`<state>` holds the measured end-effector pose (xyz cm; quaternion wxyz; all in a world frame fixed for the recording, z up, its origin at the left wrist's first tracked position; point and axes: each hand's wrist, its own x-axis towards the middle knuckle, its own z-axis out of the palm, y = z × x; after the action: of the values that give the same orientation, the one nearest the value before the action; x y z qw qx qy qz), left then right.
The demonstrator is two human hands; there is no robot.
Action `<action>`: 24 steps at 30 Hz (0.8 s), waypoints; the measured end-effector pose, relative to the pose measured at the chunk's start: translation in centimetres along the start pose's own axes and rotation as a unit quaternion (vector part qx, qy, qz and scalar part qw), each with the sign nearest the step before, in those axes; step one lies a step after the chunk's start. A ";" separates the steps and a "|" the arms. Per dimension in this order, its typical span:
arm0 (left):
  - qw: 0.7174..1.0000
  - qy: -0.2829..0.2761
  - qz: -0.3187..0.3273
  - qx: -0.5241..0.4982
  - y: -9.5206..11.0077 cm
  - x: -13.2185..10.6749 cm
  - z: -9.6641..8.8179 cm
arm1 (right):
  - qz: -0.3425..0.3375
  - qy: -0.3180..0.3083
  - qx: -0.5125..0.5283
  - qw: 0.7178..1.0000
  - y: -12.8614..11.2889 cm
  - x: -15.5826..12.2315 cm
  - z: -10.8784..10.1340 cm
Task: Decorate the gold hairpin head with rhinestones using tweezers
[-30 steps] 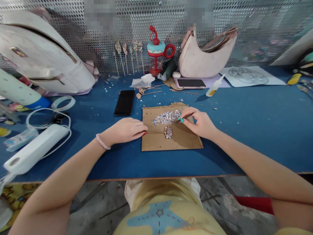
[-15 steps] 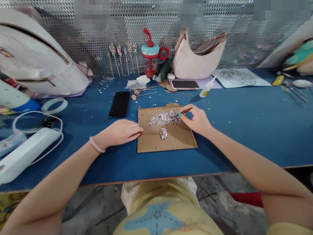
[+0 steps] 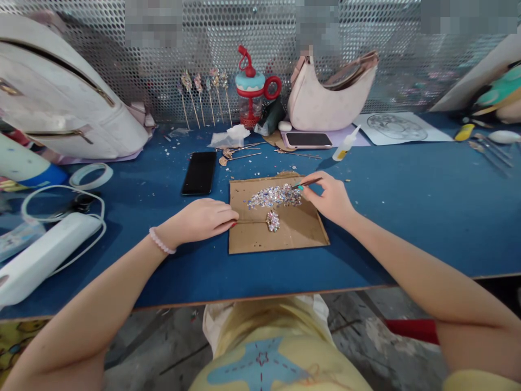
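My left hand (image 3: 212,219) rests at the left edge of a cardboard sheet (image 3: 248,240), its fingers pinched on the thin shaft of a hair stick (image 3: 273,221). The head of that stick is covered in sparkling rhinestones and lies flat on the cardboard. My right hand (image 3: 329,196) is closed on dark, slender tweezers (image 3: 311,183). Their tip points left into the right end of a loose pile of rhinestones (image 3: 271,196) above the stick's head. Whether the tips hold a stone is too small to tell.
A black phone (image 3: 199,172) lies left of the cardboard. Behind it are bare metal hair sticks (image 3: 242,156), a pink-edged phone (image 3: 308,140) and a glue bottle (image 3: 345,145). A red-handled cup (image 3: 250,92), white handbag (image 3: 331,108) and backpack (image 3: 73,103) line the back.
My right hand and the tweezers have shifted slightly up over the pile's right end. My left hand and the hair stick stay in place.
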<state>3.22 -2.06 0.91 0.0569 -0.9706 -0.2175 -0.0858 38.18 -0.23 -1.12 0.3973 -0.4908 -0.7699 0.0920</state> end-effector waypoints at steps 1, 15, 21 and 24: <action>1.000 0.000 0.000 0.000 0.0 0.0 0.0 | 0.000 0.000 0.001 1.000 0.0 0.0 0.1; 1.000 0.008 0.006 -0.002 0.1 0.2 0.1 | 0.000 -0.017 0.037 0.999 -0.8 -0.2 0.6; 1.000 0.008 0.011 -0.004 0.1 0.2 0.3 | -0.054 -0.084 0.064 0.993 -3.2 0.5 2.1; 1.000 0.010 0.012 -0.005 0.1 0.2 0.4 | -0.070 -0.104 0.065 0.990 -4.9 1.3 3.3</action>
<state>3.48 -2.03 0.57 0.0551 -0.9724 -0.2051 -0.0962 32.26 -0.74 -0.06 0.3517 -0.3971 -0.8317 0.1640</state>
